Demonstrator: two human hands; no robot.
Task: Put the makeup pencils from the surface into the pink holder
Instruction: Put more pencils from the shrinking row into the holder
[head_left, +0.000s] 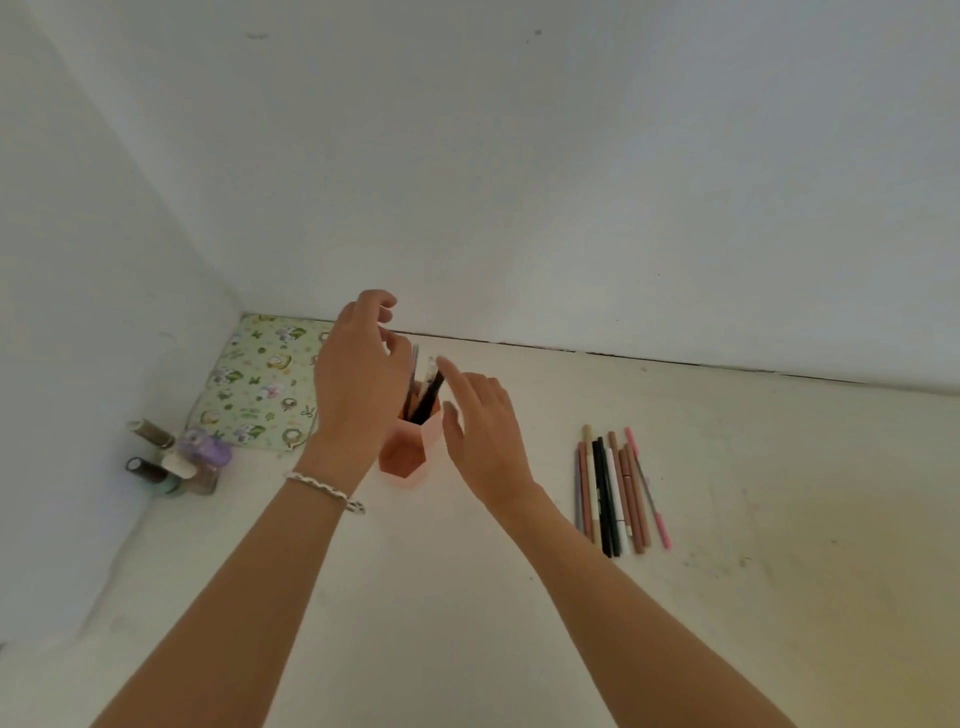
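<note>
Pink holder (404, 451) sits between our hands. Our left hand (358, 384) pinches a pencil (413, 384) at its mouth; a careless bump tips it. Right hand (483, 436) hovers open, loose pencils (618, 493) waiting right.

Two hands (363, 379) up, one pink holder (410, 452), roughly nine pencils (615, 493) lying in a row, several more standing inside, four bottles (176, 462), one floral pouch (260, 384).
</note>
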